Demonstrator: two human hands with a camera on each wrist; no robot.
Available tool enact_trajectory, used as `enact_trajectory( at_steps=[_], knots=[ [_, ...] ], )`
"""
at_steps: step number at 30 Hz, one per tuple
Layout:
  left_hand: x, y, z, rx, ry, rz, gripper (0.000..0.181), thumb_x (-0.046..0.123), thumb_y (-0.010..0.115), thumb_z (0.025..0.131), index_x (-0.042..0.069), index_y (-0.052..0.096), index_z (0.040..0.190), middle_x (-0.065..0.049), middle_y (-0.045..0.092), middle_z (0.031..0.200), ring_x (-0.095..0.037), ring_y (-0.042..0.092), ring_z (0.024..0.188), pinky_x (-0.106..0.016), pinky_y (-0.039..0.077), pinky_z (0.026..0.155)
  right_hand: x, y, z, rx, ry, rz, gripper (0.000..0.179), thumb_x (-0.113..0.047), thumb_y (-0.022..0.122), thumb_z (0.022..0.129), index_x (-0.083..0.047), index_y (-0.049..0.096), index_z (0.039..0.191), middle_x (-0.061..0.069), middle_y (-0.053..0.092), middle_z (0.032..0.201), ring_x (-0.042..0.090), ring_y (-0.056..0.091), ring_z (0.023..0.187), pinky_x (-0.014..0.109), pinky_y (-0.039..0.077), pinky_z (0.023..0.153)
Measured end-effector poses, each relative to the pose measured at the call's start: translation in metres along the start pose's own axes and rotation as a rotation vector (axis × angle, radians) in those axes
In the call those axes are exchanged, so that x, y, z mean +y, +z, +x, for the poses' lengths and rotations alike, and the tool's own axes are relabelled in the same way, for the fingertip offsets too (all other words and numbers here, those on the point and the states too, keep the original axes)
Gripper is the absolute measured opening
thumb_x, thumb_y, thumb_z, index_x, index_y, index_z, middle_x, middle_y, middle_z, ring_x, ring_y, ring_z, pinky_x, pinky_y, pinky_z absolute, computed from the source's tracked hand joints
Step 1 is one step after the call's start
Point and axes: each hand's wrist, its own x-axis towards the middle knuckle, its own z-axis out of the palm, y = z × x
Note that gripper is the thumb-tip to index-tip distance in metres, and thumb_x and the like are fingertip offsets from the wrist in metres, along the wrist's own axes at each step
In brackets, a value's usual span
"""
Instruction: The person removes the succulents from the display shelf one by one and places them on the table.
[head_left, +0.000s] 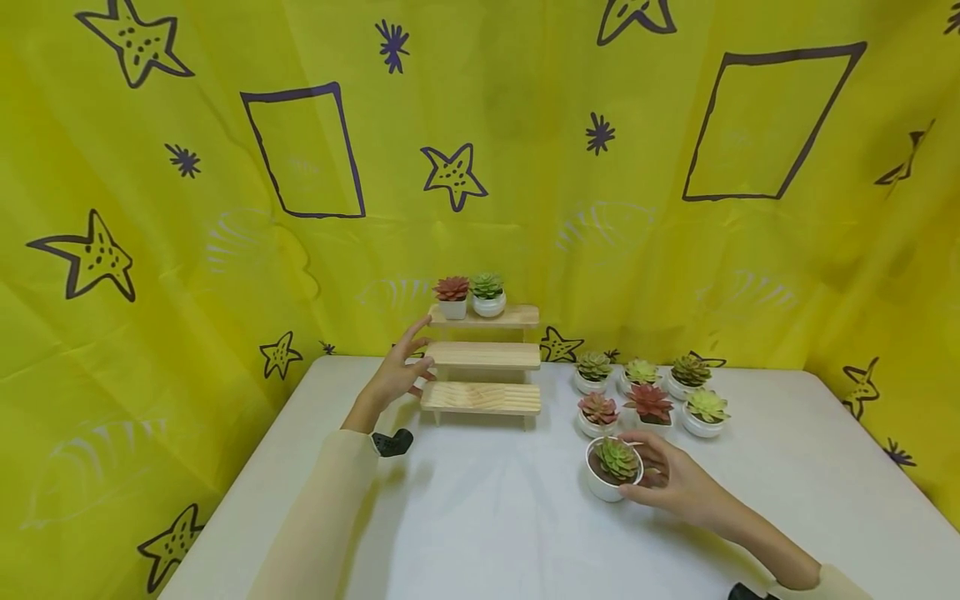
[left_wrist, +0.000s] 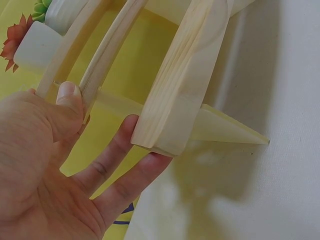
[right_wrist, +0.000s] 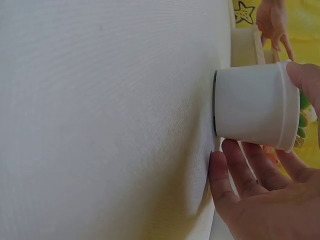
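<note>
My right hand [head_left: 678, 483] holds a green succulent in a round white pot [head_left: 606, 482], thumb at the rim and fingers along the side. In the right wrist view the pot [right_wrist: 252, 104] is tilted sideways by the camera, its base close to the tablecloth. My left hand [head_left: 393, 373] is at the left end of a three-tier wooden stand [head_left: 482, 356]. In the left wrist view its spread fingertips [left_wrist: 131, 125] touch the lower shelf's end, with the thumb at the middle shelf. On the top shelf stand a red succulent [head_left: 452, 297] and a green succulent [head_left: 488, 294].
Several potted succulents stand right of the stand, among them a dark red one [head_left: 649, 405], a pink one [head_left: 597, 410] and a light green one [head_left: 706, 410]. A white cloth covers the table [head_left: 480, 517]. A yellow patterned curtain [head_left: 517, 100] hangs behind.
</note>
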Motion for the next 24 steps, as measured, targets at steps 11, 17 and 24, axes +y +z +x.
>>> enact_trajectory(
  at_steps=[11,17,24],
  knots=[
    [0.000,0.000,0.001,-0.005,0.000,-0.007,0.073,0.008,0.054,0.107,0.044,0.021,0.163,-0.021,0.028,0.164,-0.037,0.070,0.097,-0.045,0.059,0.060,0.001,-0.002,0.001,-0.012,0.021,0.005,0.072,-0.013,0.081,0.090,0.006,0.040,0.146,0.031,0.053,0.138,-0.007,0.058,0.112,0.023,0.054,0.088],
    [-0.002,-0.001,0.002,-0.021,-0.007,-0.025,0.074,0.009,0.054,0.107,0.046,0.020,0.162,-0.019,0.026,0.165,-0.034,0.070,0.096,-0.044,0.060,0.062,-0.003,-0.003,0.001,-0.042,-0.017,0.023,0.069,-0.010,0.079,0.091,0.008,0.039,0.144,0.033,0.052,0.138,-0.004,0.059,0.112,0.023,0.055,0.089],
    [-0.002,-0.001,0.001,-0.007,-0.013,-0.019,0.075,0.008,0.054,0.107,0.045,0.020,0.162,-0.019,0.029,0.164,-0.036,0.071,0.096,-0.046,0.060,0.062,-0.012,-0.013,0.002,-0.121,-0.044,-0.058,0.076,-0.015,0.076,0.095,0.006,0.031,0.152,0.033,0.048,0.140,0.003,0.061,0.112,0.029,0.057,0.087]
  ],
)
